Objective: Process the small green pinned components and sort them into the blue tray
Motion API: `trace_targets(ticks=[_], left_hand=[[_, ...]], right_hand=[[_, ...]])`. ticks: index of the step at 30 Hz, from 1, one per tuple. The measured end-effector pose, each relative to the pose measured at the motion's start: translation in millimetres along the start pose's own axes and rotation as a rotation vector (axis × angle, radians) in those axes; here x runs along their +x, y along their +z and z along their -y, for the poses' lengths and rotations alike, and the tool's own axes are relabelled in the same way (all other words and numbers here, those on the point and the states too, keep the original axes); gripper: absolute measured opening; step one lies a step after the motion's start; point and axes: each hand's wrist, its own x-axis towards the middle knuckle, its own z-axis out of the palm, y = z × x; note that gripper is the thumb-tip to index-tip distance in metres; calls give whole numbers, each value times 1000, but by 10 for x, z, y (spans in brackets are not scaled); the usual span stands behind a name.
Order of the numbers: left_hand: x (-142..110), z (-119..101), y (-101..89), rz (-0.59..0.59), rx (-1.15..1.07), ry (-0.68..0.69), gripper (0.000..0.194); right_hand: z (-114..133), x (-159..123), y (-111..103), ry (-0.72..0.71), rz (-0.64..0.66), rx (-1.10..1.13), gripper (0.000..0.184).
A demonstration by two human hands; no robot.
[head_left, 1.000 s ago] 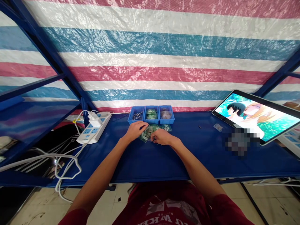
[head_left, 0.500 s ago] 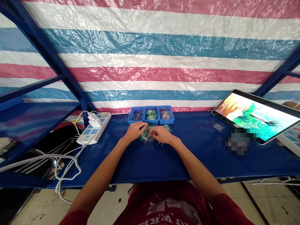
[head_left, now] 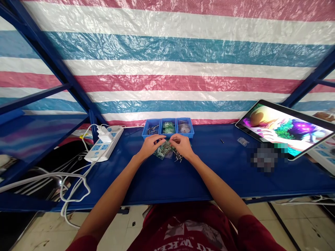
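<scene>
Your left hand [head_left: 150, 146] and right hand [head_left: 183, 146] were close together near the middle of the blue table [head_left: 222, 177], over a loose heap of small green-printed plastic packets [head_left: 163, 150]. Your left fingers [head_left: 158, 139] curved down toward the heap, and your right fingers [head_left: 175, 138] were bunched together, their tips almost meeting the left ones; the view did not show whether they were clamped on anything. Slim metal pins [head_left: 178, 158] lay scattered just beside the heap, below your right hand. Right beyond your hands stood three blue plastic bins in a row: the left bin [head_left: 151, 130] held pins, the middle bin [head_left: 169, 127] green packets, and the right bin [head_left: 185, 128] a clear bag. A white power strip [head_left: 104, 144] lay to the left, and a tablet [head_left: 284, 130] showing animation sat far right
</scene>
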Motion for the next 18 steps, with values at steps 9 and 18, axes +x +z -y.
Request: trace_targets(ticks=[9, 18], left_hand=[[25, -39, -11, -4, -117, -49, 29], [24, -60, -26, -82, -172, -85, 26]], right_hand=[[-67, 24, 33, 60, -62, 141, 16], [-87, 28, 76, 106, -83, 194, 20]])
